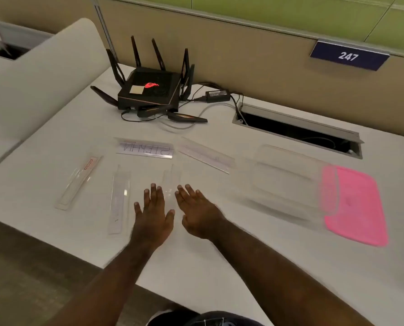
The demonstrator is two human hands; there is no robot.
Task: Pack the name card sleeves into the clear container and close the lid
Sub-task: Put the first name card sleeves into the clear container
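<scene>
Several clear name card sleeves lie spread on the white desk. One at the left carries a red label, one sits beside my left hand, and one lies between my fingertips. A lettered sleeve and a slanted one lie farther back. The clear container stands at the right, lidless. Its pink lid lies flat just right of it. My left hand and right hand hover side by side over the desk, fingers spread, holding nothing.
A black router with antennas and its power brick and cables sit at the back. An open cable slot is cut into the desk at the back right. A beige partition with a "247" sign stands behind. The desk's front edge runs below my forearms.
</scene>
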